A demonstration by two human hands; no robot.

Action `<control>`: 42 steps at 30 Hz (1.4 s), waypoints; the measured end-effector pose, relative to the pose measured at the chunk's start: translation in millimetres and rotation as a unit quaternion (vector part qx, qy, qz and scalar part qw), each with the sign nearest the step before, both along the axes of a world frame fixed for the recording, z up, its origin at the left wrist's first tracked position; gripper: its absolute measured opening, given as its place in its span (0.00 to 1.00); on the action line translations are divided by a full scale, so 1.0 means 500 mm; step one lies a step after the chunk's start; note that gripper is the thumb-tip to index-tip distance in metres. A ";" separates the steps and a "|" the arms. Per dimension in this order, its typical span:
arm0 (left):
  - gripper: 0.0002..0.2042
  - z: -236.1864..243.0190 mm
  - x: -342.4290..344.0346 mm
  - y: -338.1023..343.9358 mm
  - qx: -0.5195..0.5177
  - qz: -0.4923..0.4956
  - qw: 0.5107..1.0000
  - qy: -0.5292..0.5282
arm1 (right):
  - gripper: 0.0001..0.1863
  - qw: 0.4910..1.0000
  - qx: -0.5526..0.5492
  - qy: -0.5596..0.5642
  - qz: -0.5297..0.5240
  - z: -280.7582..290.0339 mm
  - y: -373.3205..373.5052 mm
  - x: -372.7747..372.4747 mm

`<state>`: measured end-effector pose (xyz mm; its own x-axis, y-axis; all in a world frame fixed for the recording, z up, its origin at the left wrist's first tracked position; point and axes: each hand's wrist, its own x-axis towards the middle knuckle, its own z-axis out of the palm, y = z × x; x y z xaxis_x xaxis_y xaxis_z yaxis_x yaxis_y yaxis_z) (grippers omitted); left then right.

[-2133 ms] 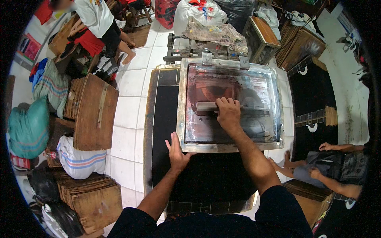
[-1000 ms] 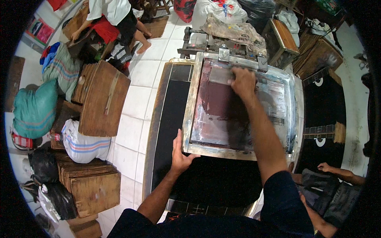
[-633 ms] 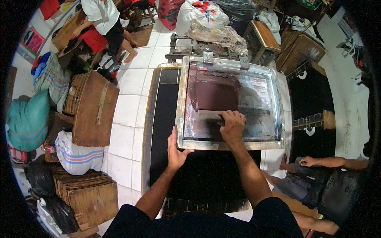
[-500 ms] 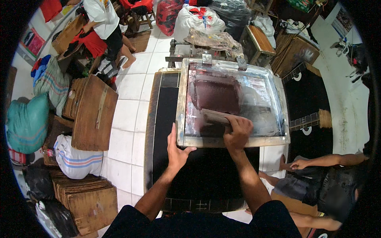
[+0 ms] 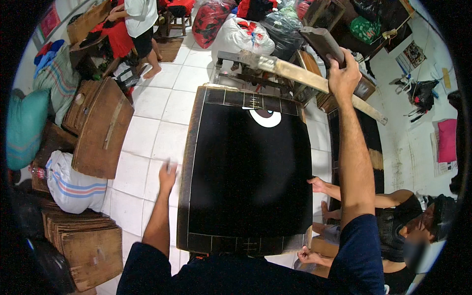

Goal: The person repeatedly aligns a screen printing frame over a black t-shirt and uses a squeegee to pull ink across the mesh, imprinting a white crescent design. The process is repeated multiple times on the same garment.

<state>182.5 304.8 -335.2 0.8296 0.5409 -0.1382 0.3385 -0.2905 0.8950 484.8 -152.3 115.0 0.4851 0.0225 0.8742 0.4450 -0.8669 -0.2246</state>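
Note:
My right hand (image 5: pixel 344 76) is raised at the upper right, its fingers closed around a dark squeegee (image 5: pixel 322 43). The screen printing frame (image 5: pixel 300 73) stands tipped up, seen nearly edge-on, and passes by that hand; whether the hand also touches it I cannot tell. Below lies a black cloth (image 5: pixel 250 182) stretched over a board (image 5: pixel 221 242) with ruled markings at both ends. A white crescent print with a brown middle (image 5: pixel 265 118) shows near the cloth's far end. My left hand (image 5: pixel 168 176), smeared by motion, is just left of the board, over the floor, apart from the cloth.
A co-worker's hand (image 5: pixel 318 185) is at the board's right edge. Stacked wooden boards (image 5: pixel 101 132) and a white sack (image 5: pixel 76 184) stand at left. Another person (image 5: pixel 140 24) is at the far left, near stuffed bags (image 5: pixel 243 37). More black boards (image 5: pixel 361 147) lie at right.
The frame has gone from lying flat to tipped up at the far side, uncovering the print. My right hand rose with the squeegee; my left hand let go of the frame and moved left.

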 end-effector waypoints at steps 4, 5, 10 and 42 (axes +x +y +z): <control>0.19 -0.301 -0.462 -0.003 -0.009 -0.262 0.903 0.339 | 0.21 0.999 -0.012 0.019 -0.047 0.056 -0.004 0.058; 0.19 -0.340 -0.553 -0.072 -0.004 -0.214 0.883 0.419 | 0.21 0.998 -0.005 0.035 -0.049 0.069 -0.006 0.069; 0.25 -0.331 -0.864 -0.292 -0.209 -0.073 0.924 0.312 | 0.22 0.994 -0.007 0.090 -0.055 0.109 -0.014 0.110; 0.16 -0.170 -0.870 -0.344 0.116 0.051 0.974 0.188 | 0.28 0.988 -0.035 0.111 -0.099 0.125 -0.046 0.158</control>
